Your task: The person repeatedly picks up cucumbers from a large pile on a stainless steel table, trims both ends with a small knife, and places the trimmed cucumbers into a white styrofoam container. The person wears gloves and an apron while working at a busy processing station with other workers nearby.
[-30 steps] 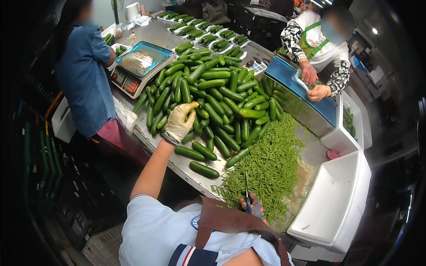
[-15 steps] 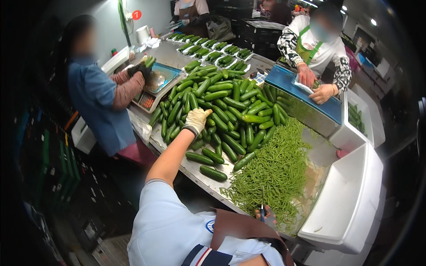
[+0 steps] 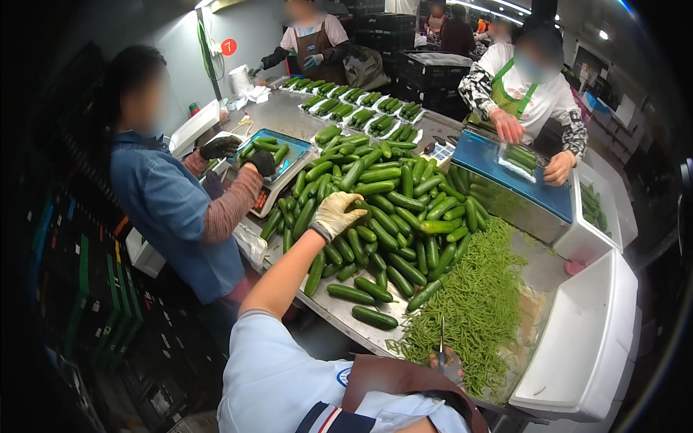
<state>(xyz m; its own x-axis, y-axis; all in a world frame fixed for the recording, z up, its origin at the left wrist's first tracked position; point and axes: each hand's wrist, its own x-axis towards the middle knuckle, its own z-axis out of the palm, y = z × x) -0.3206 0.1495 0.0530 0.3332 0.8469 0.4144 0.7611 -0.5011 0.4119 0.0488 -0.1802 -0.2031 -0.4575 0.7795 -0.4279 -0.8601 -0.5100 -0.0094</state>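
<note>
My left hand (image 3: pixel 336 216), in a cream glove, reaches into the heap of green cucumbers (image 3: pixel 379 175). Its fingers and thumb close round the end of one cucumber (image 3: pixel 361 206), which the glove partly covers. Low in the picture, beside the pile of green beans (image 3: pixel 465 307), my right hand (image 3: pixel 451 366) grips a dark-handled tool (image 3: pixel 442 339) with a thin metal blade, seemingly a knife. That blade points away from me, over the beans. My apron and sleeve hide part of the right arm.
A white foam box (image 3: pixel 570 339) stands at the right table edge. Across the table, one co-worker handles a cucumber pack (image 3: pixel 518 160) on a blue-topped stand (image 3: pixel 498 180). Another, at left, works at a scale tray (image 3: pixel 280 160). Packed cucumbers (image 3: pixel 361 119) line the far side.
My view has shifted, so the scene sits further right and lower. My left fingers now curl round a cucumber end. The left co-worker's cucumbers have come down onto the scale tray.
</note>
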